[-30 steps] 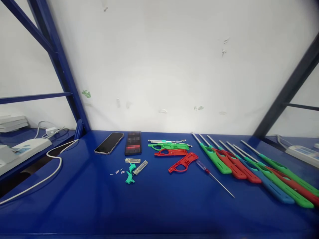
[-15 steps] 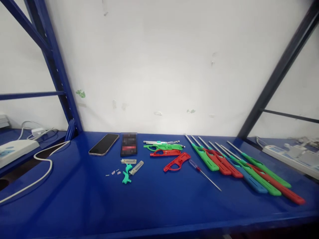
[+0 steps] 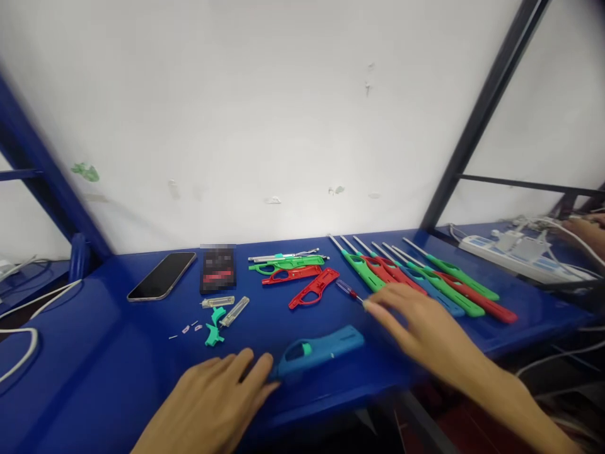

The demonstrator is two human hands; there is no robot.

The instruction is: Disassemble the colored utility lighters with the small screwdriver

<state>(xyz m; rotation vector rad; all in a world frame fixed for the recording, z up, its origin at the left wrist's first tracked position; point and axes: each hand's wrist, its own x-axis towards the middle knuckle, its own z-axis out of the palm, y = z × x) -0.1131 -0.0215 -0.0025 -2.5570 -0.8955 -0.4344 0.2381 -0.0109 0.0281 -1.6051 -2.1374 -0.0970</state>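
Note:
My left hand [image 3: 215, 394] is at the near part of the blue tabletop, with its fingers closed round the front end of a blue long-necked lighter [image 3: 326, 352]. A green trigger shows in the lighter's opening; its neck is hidden by the hand. Over to the right, my right hand [image 3: 416, 318] has thumb and forefinger together on the thin shaft of a screwdriver [image 3: 347, 289]. The screwdriver's clear purplish handle points away to the left, and the hand hides its tip. Red lighter shell halves [image 3: 314, 289] lie just beyond it.
A row of lighters [image 3: 454, 296] lies at the right. Left of centre are a phone [image 3: 163, 276], clear fuel tanks [image 3: 235, 311], green triggers [image 3: 215, 334] and tiny parts. A green shell [image 3: 288, 263] lies farther back. Power strip [image 3: 510, 255] and another person's hand [image 3: 588, 230] are far right.
Both hands have come into view, the left with a blue lighter not seen before. The right has reached the screwdriver, which lies where it was. The camera view has shifted right and tilted.

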